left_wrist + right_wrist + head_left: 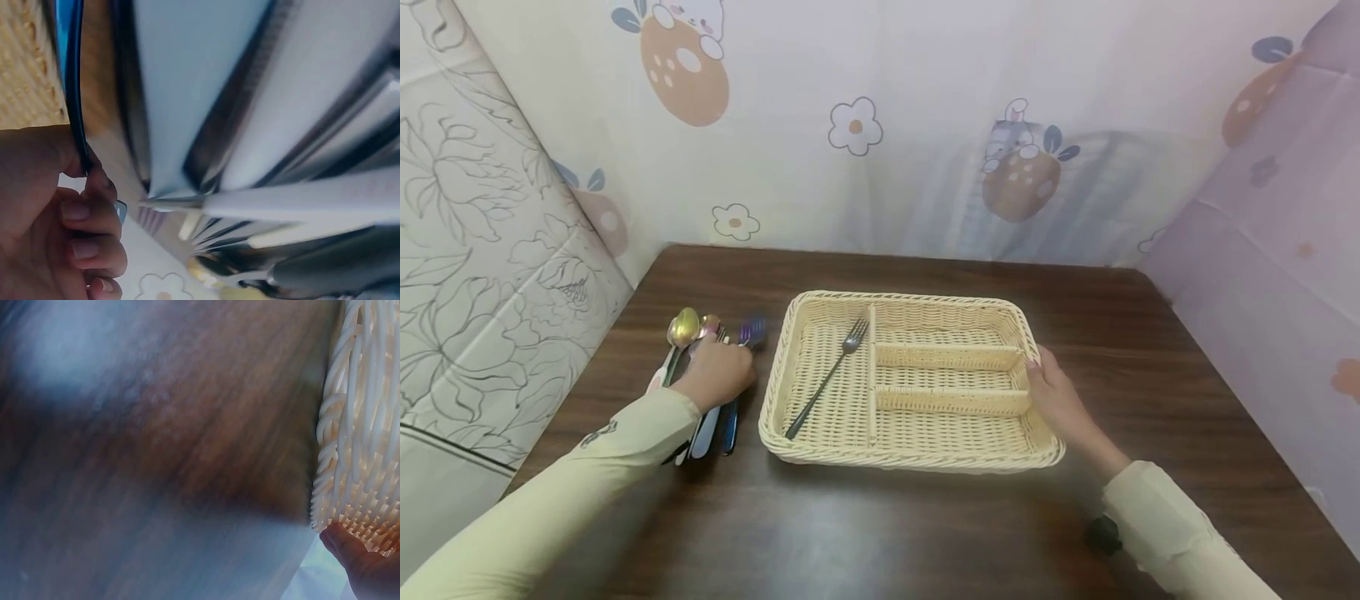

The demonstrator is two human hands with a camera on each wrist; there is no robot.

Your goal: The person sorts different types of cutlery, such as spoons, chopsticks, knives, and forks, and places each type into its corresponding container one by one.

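My left hand pinches a shiny blue-purple fork at the right side of a cutlery pile. In the left wrist view its blue handle runs between thumb and forefinger. Spoons, including a gold one, and other pieces with pale handles lie under and beside this hand, partly hidden by it. My right hand holds the right rim of a cream woven basket; in the right wrist view a digit rests against the weave. A dark fork lies slanted in the basket's left compartment.
Dividers split the basket's right side into three compartments. The basket stands on a dark brown wooden table. Behind it hangs a patterned curtain, with more printed cloth at the left and right.
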